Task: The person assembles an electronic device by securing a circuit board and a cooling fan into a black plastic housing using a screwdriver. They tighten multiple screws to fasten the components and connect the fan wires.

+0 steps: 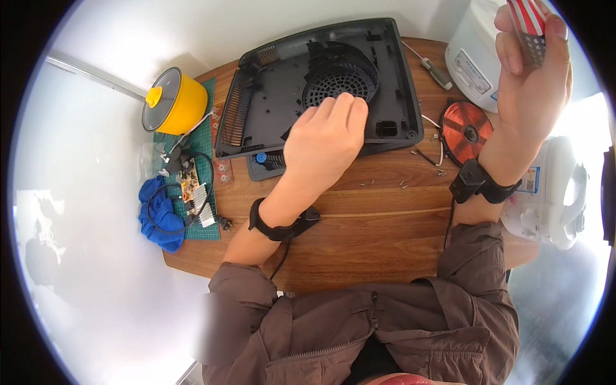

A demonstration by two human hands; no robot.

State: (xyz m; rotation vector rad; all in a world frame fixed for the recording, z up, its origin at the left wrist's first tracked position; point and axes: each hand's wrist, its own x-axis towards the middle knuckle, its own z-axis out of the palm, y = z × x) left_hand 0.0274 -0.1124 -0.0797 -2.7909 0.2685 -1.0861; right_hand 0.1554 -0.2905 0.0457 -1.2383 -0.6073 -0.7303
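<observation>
Head view shows left hand [324, 144] resting flat, fingers loose, on black plastic housing [321, 83], while right hand [532, 70] clasps a striped handle [527, 19].

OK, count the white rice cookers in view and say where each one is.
2. One white rice cooker stands at the table's far right corner; the other sits at the right edge, beside the right wrist. Others could lie outside the view.

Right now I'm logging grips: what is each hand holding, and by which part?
The right hand is raised, its fingers wrapped around the lower end of a red-and-white striped handle. The left hand holds nothing; it rests flat on the black plastic housing.
</observation>
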